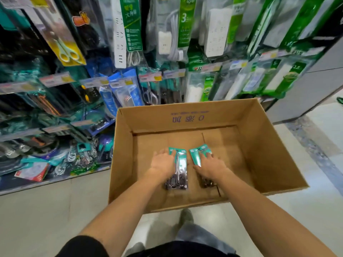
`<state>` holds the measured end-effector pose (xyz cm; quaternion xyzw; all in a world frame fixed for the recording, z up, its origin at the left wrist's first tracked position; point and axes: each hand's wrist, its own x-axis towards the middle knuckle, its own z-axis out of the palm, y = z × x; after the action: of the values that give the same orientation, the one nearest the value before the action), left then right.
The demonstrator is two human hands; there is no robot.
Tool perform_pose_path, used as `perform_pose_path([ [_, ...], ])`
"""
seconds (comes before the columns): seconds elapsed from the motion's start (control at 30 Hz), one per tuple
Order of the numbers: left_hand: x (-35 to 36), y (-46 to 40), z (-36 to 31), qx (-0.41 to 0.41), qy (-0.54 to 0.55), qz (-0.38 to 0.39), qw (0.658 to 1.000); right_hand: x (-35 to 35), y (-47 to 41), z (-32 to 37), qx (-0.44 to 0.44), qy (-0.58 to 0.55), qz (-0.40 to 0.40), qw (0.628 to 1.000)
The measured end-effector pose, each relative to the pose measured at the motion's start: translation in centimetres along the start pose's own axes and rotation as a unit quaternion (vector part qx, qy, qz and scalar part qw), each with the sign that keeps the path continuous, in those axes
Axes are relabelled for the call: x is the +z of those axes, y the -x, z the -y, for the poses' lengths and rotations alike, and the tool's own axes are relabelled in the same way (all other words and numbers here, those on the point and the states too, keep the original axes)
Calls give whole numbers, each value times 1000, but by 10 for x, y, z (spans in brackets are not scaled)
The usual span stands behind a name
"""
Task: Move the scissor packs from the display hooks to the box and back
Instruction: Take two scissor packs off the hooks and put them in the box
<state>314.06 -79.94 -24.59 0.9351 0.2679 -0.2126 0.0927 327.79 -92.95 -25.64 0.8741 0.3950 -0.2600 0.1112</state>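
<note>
Scissor packs (181, 168) — under both hands' fingers (171, 152) — in box (122, 154).

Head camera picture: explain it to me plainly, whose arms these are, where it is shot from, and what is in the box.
This one picture comes from a camera worn on a person's head, looking down over their own arms. No machine is involved. A cardboard box stands open on a shop floor beside a display rack. Two scissor packs lie on the box bottom. The left hand rests on the left pack; the right hand rests on the right pack. Whether the hands grip the packs or merely touch them cannot be told.
</note>
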Motion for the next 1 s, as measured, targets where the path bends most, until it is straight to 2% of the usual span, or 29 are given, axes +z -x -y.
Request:
perform_pose_path([
  [0.17,20,-25,-16,-60,54,61,995,10,-25,-31,-20,23,78,996],
  [0.6,50,-31,-25,-140,180,122,966,26,-61,-72,-60,-53,105,991],
  [0.7,53,-28,-22,-162,247,116,948,23,-69,-85,-64,-140,100,983],
  [0.83,51,-28,-16,-162,343,99,920,17,-78,-99,-70,-297,141,942],
  [0.93,49,-27,-13,-157,457,110,869,14,-79,-100,-76,-368,162,912],
  [1.0,48,-25,-9,-152,501,90,847,12,-80,-97,-90,-400,159,898],
])
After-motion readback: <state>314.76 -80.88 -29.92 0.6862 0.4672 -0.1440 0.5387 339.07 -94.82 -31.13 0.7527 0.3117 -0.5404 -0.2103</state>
